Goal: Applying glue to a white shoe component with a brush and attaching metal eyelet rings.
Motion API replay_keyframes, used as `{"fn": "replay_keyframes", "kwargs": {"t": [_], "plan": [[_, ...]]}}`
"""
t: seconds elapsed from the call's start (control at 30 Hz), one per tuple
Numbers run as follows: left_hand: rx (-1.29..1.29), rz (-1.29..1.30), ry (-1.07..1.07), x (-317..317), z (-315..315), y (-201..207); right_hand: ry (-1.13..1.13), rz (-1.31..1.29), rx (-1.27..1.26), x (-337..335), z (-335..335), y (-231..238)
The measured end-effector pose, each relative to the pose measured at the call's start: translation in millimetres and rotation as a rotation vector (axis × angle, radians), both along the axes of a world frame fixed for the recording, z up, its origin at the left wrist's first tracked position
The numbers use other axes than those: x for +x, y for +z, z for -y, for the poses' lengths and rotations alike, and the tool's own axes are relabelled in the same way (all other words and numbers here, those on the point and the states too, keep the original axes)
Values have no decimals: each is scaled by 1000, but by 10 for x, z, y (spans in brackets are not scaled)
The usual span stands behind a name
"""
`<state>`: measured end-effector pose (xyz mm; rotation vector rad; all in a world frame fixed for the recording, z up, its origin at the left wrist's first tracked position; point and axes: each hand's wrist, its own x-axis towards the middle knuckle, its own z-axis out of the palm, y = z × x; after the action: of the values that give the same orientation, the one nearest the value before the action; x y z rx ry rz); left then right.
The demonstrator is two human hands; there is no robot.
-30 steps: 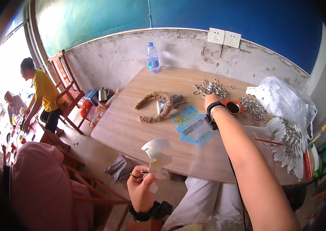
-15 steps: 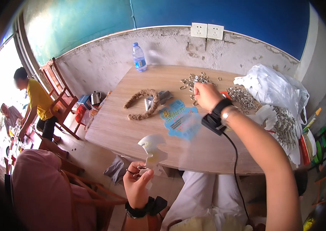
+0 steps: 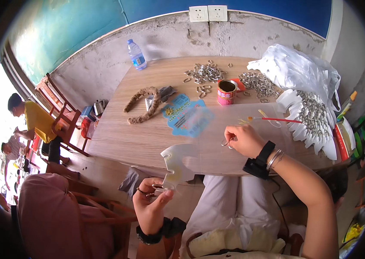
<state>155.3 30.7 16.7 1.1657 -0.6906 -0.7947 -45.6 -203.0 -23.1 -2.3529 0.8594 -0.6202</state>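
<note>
My left hand (image 3: 149,206) is closed on a white, wavy-edged card piece (image 3: 172,160), held upright just in front of the table's near edge. A metal ring shows by its fingers. Over the near right part of the table, my right hand (image 3: 248,140) pinches a small silver metal ring (image 3: 224,143). Beyond it lie a heap of loose rings (image 3: 209,73) and a second heap (image 3: 256,82). A pink open tin (image 3: 226,96) stands between the hand and the heaps. A red-handled brush (image 3: 277,119) lies to the right of the tin.
White notched pieces with rows of rings (image 3: 314,118) fan out at the table's right, beside a white plastic bag (image 3: 297,64). A blue printed card (image 3: 187,115), a brown fuzzy headband (image 3: 131,103) and a water bottle (image 3: 137,55) are farther left. People are at the far left.
My right hand has drawn back from the loose rings toward me, now with a ring in its fingers. The tin and brush have come into sight. My left hand still holds the white card piece.
</note>
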Motion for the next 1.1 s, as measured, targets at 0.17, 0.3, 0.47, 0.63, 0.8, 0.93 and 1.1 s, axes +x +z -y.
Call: {"fn": "replay_keyframes", "kwargs": {"t": [0.17, 0.3, 0.47, 0.63, 0.8, 0.93, 1.1], "plan": [[34, 53, -3, -114, -101, 26, -2, 68, -119, -25, 87, -38], [107, 111, -38, -232, -117, 39, -80, 189, 70, -72, 90, 46], [204, 199, -113, -373, -49, 51, -160, 292, 154, -235, 107, 90], [204, 248, -205, -531, 71, 105, -193, 387, 306, -509, 56, 165], [54, 407, -564, -758, 263, 231, -361, 416, 512, -935, -199, 403], [40, 534, -769, -1049, 612, 370, -477, 618, 428, -1415, -297, 317], [290, 403, -703, -1210, 1263, 5, -674, 647, 251, -1895, -412, 219]]}}
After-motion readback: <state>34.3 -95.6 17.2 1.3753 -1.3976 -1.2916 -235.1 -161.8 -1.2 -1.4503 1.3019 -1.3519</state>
